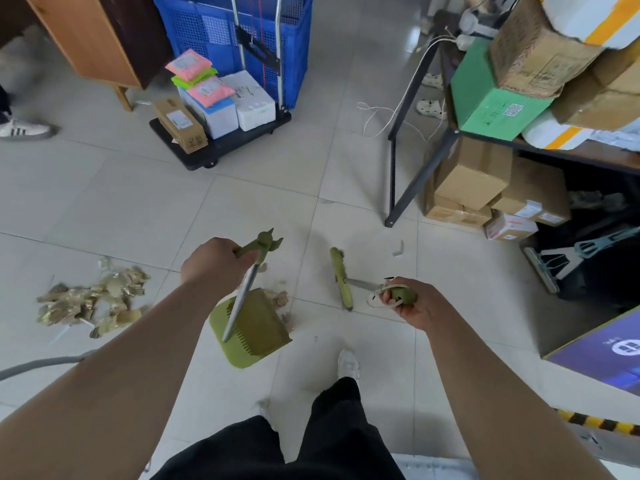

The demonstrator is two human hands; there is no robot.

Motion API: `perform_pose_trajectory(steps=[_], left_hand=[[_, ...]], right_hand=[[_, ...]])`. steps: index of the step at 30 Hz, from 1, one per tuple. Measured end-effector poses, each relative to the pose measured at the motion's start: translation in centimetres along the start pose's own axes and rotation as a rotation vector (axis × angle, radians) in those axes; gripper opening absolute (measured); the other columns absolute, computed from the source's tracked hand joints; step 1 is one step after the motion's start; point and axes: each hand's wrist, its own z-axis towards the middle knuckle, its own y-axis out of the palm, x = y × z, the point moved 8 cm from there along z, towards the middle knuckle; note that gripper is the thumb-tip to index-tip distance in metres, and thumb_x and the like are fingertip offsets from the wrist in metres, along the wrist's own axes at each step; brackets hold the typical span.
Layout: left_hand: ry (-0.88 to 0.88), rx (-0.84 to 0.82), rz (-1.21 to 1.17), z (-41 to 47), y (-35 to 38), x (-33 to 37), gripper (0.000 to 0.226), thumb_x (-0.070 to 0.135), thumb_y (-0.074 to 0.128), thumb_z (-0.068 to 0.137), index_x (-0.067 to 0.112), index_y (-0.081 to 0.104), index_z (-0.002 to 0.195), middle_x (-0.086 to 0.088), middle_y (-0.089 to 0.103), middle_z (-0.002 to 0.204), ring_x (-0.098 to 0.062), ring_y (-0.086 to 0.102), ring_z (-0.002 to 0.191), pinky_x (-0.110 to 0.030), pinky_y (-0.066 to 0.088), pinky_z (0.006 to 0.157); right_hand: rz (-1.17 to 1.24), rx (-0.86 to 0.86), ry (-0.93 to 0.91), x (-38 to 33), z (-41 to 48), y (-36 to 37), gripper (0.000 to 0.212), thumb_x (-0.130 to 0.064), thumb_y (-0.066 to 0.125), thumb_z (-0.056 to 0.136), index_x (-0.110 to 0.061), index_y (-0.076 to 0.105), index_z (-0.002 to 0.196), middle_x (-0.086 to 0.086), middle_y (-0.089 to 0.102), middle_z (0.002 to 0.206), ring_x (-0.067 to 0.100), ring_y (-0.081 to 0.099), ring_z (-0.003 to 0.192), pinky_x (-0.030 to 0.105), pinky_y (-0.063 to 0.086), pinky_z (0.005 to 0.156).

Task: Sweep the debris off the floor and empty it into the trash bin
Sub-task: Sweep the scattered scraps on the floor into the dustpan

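the broom (341, 278) stands on the pale tiled floor (138, 202) a little right of centre, its narrow green head lying with the long axis running away from the person and slightly left, bristles down on the tile. its metal stick rises from the middle of the head toward the lower right, ending in a green grip with a white cord loop. the right hand (407, 303) is wrapped tight around that grip, fingers curled fully closed, the cord hanging at the knuckles.

just left of the broom sits the green dustpan (251, 327), its mouth turned up and to the right, toward the broom head, with a comb of teeth along one edge. its metal handle climbs up and right to a green clip-shaped top. the left hand (211, 263) is closed around that handle just below the top, fist shut.

a few brownish scraps (280, 299) lie at the dustpan's mouth, touching or just beside its lip; i cannot tell whether any are inside. a much bigger pile of debris (93, 303) lies well to the left. a small pale scrap (399, 247) lies beyond the broom.

farther out: a blue crate (207, 36) on a black trolley (221, 150) loaded with boxes, a shelf (450, 140) stacked with cardboard boxes on the right.
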Motion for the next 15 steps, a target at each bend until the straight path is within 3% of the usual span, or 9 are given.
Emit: perform_pose_trajectory(steps=[11, 15], left_hand=[[0.024, -0.029, -0.01, 4.8, 5.2, 14.6, 0.048, 0.05, 0.05, 0.093, 0.019, 0.05, 0.056, 0.0, 0.053, 0.054, -0.019, 0.047, 0.049, -0.024, 0.031, 0.049], [-0.009, -0.026, -0.002, 7.1, 7.2, 18.9, 0.048, 0.05, 0.05, 0.093, 0.018, 0.048, 0.057, 0.0, 0.05, 0.052, -0.019, 0.045, 0.048, -0.024, 0.031, 0.049]], right_hand=[[0.007, 0.189, -0.118, -15.1, 5.8, -11.7, 0.008, 0.014, 0.055, 0.083, 0.007, 0.057, 0.08, 0.031, 0.051, 0.097, 0.028, 0.052, 0.063, 0.023, 0.053, 0.041], [-0.048, 0.25, -0.111, -20.1, 9.8, -14.5, 0.015, 0.013, 0.06, 0.082, 0.008, 0.058, 0.096, 0.029, 0.051, 0.107, 0.028, 0.053, 0.066, 0.024, 0.053, 0.04]])
